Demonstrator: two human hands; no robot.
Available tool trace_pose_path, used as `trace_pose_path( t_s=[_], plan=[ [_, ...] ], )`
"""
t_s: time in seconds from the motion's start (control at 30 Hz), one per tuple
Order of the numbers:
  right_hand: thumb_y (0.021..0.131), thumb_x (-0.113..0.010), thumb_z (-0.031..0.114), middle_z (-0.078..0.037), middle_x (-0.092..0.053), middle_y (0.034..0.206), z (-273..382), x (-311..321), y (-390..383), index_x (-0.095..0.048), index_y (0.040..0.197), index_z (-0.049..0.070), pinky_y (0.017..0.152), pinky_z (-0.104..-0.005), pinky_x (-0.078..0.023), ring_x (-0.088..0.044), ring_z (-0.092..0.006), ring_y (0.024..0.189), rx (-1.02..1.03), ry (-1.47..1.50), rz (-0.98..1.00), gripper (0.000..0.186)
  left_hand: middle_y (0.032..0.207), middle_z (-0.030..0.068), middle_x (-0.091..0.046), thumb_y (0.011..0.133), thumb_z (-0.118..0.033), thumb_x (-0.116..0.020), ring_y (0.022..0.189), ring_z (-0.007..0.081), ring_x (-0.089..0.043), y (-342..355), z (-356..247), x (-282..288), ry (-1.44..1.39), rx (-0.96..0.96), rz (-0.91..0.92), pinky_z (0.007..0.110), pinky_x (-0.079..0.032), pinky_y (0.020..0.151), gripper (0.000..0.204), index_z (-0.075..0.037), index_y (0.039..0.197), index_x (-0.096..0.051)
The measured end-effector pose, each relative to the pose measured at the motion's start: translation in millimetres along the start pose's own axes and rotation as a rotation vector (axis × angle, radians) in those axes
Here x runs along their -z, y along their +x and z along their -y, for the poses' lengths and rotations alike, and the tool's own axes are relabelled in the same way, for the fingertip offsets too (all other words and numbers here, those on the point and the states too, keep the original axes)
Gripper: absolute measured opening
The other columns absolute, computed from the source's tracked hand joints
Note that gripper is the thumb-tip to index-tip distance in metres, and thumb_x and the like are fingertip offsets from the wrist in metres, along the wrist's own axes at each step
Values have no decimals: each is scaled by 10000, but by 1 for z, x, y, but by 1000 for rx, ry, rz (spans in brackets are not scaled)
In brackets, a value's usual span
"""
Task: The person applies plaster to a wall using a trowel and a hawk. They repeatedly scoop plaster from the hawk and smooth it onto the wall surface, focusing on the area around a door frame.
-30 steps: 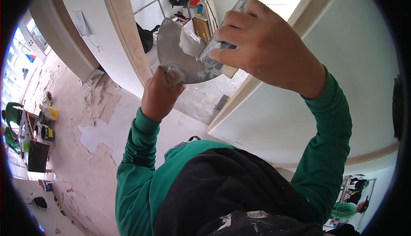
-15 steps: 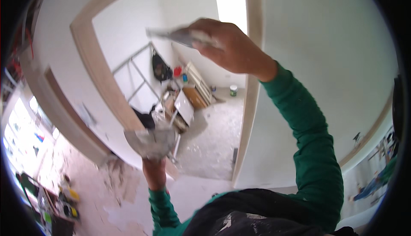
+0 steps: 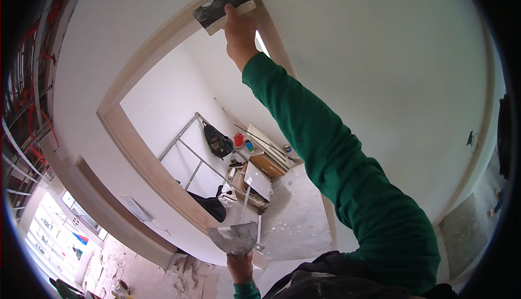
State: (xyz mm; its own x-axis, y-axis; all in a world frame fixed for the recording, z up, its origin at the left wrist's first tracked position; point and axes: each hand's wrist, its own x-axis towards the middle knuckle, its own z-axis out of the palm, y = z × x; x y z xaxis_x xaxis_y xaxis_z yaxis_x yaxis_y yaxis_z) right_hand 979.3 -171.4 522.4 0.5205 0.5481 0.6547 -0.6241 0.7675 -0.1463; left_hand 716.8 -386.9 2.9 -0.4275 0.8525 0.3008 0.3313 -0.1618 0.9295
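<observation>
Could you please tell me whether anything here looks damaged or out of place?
Yes, mildly: the floor covering at lower left looks ragged and torn, and what look like loose wires stick out of the otherwise smooth wall at right. The broad blade in the right hand is smeared, but that seems ordinary.

No text or numbers legible. White panel (image 3: 135, 208) on wall (image 3: 92, 141) at left: faint marks, too small to read. Blue bottle (image 3: 249, 146) in far room (image 3: 298, 212): any label too small. Dark garment (image 3: 325, 285): pale marks, print or smears, cannot tell.
</observation>
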Motion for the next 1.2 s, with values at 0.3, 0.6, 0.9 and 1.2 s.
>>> trace_pose_path(
  t_s=[0.3, 0.6, 0.9, 1.2],
  plan=[
    [918, -653, 199, -56, -620, 1013, -7, 5, 24, -549, 1170, 8, 730, -326, -465, -559, -151, 832, 43, -11, 49, 333, 1053, 183, -682, 752, -128, -784, 949, 335, -655, -14, -23, 2, 70, -105, -18, 395, -505, 869, 446, 36, 1115, -584],
    [904, -645, 151, -2, -552, 880, -3, -12, 29, -540, 998, 59, 668, -301, -424, -505, -123, 738, 120, 38, 33, 168, 912, 124, -671, 750, -123, -793, 659, 192, -605, -14, -17, -2, -29, 202, 56, 343, -507, 559, 418, 32, 1065, -566],
    [920, -547, 121, -206, -638, 977, -18, -40, 52, -495, 1207, -156, 812, -387, -485, -601, -278, 892, 803, -257, -52, 402, 801, 91, -637, 736, -117, -807, 531, 147, -532, -14, 34, 14, 433, -472, 65, 317, -428, 423, 360, 19, 963, -562],
    [924, -573, 159, -270, -607, 925, -9, -40, 42, -512, 940, -154, 751, -458, -453, -589, -350, 868, 504, -571, -62, 319, 761, 82, -625, 745, -115, -801, 475, 131, -513, -33, -39, 4, -23, 108, -4, 308, -385, 366, 359, 19, 974, -560]
  ],
)
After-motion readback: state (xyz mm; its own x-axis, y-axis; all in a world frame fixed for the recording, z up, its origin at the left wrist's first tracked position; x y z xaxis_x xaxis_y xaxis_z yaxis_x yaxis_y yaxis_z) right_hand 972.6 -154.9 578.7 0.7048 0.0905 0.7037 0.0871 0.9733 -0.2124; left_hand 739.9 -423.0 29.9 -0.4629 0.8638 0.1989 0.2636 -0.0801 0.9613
